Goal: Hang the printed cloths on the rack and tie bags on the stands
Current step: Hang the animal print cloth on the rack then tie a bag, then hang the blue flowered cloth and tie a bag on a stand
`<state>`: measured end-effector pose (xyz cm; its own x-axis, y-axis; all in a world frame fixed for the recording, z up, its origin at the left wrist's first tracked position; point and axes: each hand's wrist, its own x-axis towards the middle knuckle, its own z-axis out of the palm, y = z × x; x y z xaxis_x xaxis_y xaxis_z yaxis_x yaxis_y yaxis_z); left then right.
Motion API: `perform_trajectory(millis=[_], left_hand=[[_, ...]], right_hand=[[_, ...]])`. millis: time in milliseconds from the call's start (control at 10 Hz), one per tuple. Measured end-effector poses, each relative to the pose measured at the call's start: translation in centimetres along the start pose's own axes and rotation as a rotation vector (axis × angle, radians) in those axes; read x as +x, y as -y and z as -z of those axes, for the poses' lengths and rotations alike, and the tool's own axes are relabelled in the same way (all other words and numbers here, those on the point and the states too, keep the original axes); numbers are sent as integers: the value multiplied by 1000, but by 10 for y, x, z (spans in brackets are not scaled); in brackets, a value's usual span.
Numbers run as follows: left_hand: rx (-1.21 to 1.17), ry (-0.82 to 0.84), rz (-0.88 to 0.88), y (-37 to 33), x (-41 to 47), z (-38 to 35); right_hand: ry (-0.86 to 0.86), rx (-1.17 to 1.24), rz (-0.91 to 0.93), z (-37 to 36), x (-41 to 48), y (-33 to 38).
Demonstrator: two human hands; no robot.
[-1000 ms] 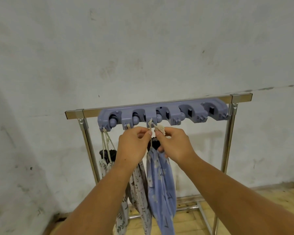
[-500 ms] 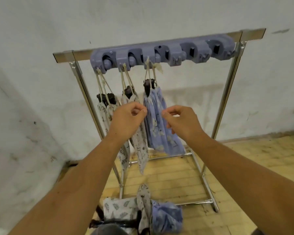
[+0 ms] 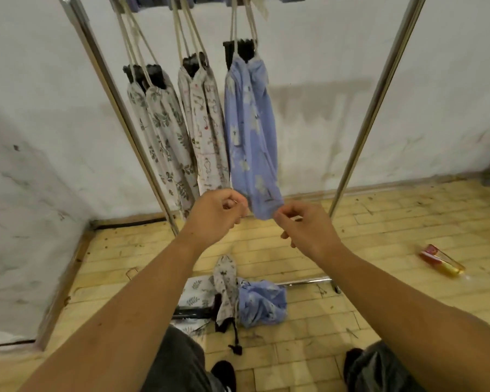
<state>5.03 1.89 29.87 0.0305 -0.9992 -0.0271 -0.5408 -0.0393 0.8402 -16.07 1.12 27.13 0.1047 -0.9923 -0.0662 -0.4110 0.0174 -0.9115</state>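
The left hand [image 3: 218, 215] and right hand [image 3: 304, 229] are loosely curled at the two bottom corners of the blue bag [image 3: 249, 131], thumbs against forefingers. I cannot tell whether they pinch the cloth. The bag hangs by its cords from the rack [image 3: 377, 103], beside two printed bags [image 3: 207, 131]. To do this well, tug down gently and evenly so it hangs straight, then reach for the pile [image 3: 262, 304] on the floor [image 3: 379, 222].

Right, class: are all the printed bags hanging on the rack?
No: a blue bag and other printed cloths lie heaped on the floor below the rack.
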Motion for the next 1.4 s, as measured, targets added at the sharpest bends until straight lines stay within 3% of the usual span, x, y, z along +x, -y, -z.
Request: perform_trajectory(millis=[100, 400, 600, 800, 1000, 1100, 1200, 1300, 1400], left_hand=[[-75, 24, 121, 33, -3, -27], [4, 79, 291, 133, -5, -83], [263, 304, 451, 212, 2, -128], [512, 547, 429, 243, 16, -175], [641, 660, 400, 278, 32, -215], [731, 838, 457, 299, 36, -226], [596, 835, 523, 322, 34, -235], [608, 674, 561, 357, 28, -248], [679, 752, 523, 369, 23, -248]], right_hand=[[19, -41, -36, -5, -7, -37], [238, -328, -66, -11, -7, -100], [343, -432, -167, -3, 2, -154], [368, -408, -222, -5, 2, -176], [442, -414, -231, -11, -2, -180], [471, -424, -272, -12, -2, -180], [483, -451, -298, -13, -2, -181], [485, -442, -333, -15, -6, -183], [510, -442, -350, -16, -7, -183]])
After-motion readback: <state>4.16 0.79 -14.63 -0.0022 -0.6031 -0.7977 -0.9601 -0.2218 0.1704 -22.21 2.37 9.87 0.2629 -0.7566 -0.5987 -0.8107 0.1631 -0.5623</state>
